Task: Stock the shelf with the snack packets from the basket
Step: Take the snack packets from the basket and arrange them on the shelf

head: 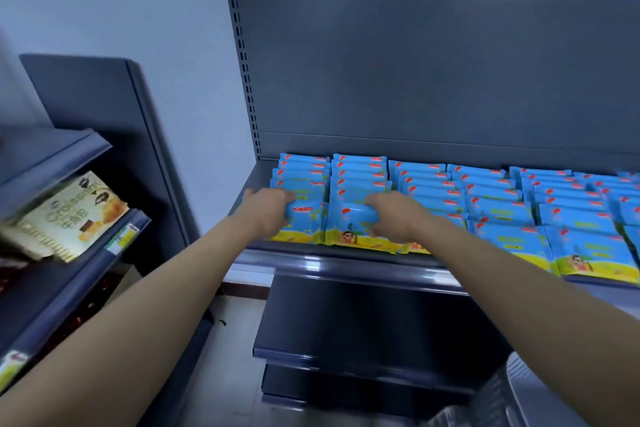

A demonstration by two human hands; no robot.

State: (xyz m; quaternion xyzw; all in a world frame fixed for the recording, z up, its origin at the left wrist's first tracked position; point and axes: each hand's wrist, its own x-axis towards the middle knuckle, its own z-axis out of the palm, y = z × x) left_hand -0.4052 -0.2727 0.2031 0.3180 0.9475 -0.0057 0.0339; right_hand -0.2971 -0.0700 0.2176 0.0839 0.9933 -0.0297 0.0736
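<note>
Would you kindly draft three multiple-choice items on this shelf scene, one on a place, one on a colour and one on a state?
1. Where is the left hand?
A. on the leftmost row of snack packets
B. in a basket
C. on the floor

2. The packets' main colour?
A. red
B. blue
C. black

3. The right hand is:
A. hanging free
B. pointing at the wall
C. closed on a front packet

Answers: 1 A, its fingers rest at that row's front; 2 B, blue wrappers with a yellow base; 3 C, fingers curl over the packet's top.

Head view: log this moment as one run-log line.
stage: placing | left hand: on front packet, leftmost row | right hand: on front packet, second row | shelf: blue packet rows
</note>
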